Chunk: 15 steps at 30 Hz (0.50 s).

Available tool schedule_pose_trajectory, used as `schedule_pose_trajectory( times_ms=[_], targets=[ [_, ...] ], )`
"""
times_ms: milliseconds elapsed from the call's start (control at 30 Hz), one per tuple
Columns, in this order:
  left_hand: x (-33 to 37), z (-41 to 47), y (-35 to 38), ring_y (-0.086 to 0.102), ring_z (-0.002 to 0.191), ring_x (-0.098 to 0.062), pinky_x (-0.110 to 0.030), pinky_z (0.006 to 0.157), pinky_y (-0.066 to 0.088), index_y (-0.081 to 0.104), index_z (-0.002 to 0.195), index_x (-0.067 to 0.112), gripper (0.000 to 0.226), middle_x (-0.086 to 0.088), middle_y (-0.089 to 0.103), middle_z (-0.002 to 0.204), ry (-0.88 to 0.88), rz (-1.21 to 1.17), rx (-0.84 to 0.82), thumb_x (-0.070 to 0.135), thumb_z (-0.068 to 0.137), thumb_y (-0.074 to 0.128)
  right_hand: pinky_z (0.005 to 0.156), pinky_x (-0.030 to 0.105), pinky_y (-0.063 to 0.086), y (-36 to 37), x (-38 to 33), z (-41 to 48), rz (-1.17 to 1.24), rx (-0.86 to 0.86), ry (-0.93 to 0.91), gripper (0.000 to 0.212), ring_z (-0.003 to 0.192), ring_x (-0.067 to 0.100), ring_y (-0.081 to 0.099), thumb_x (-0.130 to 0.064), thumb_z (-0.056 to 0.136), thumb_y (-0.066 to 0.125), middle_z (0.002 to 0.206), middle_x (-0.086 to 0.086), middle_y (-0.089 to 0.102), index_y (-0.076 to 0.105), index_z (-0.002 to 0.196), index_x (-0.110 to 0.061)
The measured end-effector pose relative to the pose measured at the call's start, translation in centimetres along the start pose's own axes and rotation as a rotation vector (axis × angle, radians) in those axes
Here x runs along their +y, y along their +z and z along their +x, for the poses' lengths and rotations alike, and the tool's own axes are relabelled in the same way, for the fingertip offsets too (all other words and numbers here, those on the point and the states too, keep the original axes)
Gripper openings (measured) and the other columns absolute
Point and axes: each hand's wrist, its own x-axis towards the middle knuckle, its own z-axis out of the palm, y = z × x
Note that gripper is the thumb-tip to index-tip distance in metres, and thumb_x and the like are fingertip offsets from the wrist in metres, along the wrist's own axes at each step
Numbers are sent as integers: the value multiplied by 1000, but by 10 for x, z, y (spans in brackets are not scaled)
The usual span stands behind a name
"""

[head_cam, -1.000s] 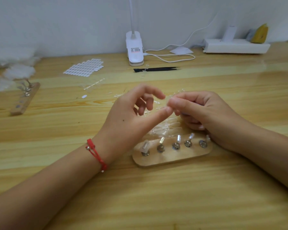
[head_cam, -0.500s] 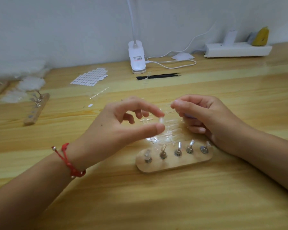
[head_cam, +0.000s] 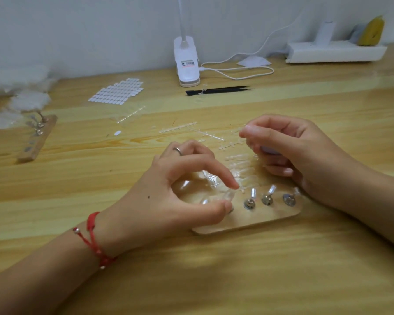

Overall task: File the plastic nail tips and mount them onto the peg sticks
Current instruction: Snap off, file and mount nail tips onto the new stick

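Left hand (head_cam: 180,196): thumb and forefinger pinch a clear nail tip (head_cam: 229,196); the other fingers are curled behind, one wearing a ring.
Nail tip: held low over the left part of the wooden base (head_cam: 259,223), at the peg just left of the three free ones. Whether it already touches that peg cannot be told; the thumb covers the spot.
Right hand (head_cam: 293,155): raised beyond the right end of the base, fingers curled, thumb and forefinger pressed together. Something pale is tucked under it, but what it grips, if anything, cannot be told.
Peg sticks (head_cam: 251,196): three stand free in a row to the right of the pinch, on metal feet, their clear heads tilted.
Step in hand: probably seating this tip on its peg.
Doing it well: hold the tip by its side edges, bring its hollow underside square onto the peg head, then press straight down and briefly. The peg may swivel, so steadying the base with the right hand would help.
Risk: a smooth, curved tip may spring out of the pinch or sit crooked.
Spare tips: clear sprues (head_cam: 214,135) lie on the table (head_cam: 214,280) just beyond both hands.
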Motion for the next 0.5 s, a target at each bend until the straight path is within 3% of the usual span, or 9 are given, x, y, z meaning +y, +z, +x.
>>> schedule_pose_trajectory(
  times_ms=[133,500],
  targets=[
    [-1,0,-1,49,108,-15,-24,94,33,67,83,46,20,16,52,98,-7,3,-24,51,64,67,35,13,25,1,-1,-1,-7,-3,-1,13,44,4,29,-35,68,71,61,-6,50,71,71,-22],
    [-2,1,-1,51,108,-20,-35,96,39,66,86,44,20,14,56,99,9,-18,-63,49,67,66,35,14,24,2,-3,-2,-24,7,4,11,44,5,29,-32,70,69,61,-5,51,70,72,-21]
  ],
)
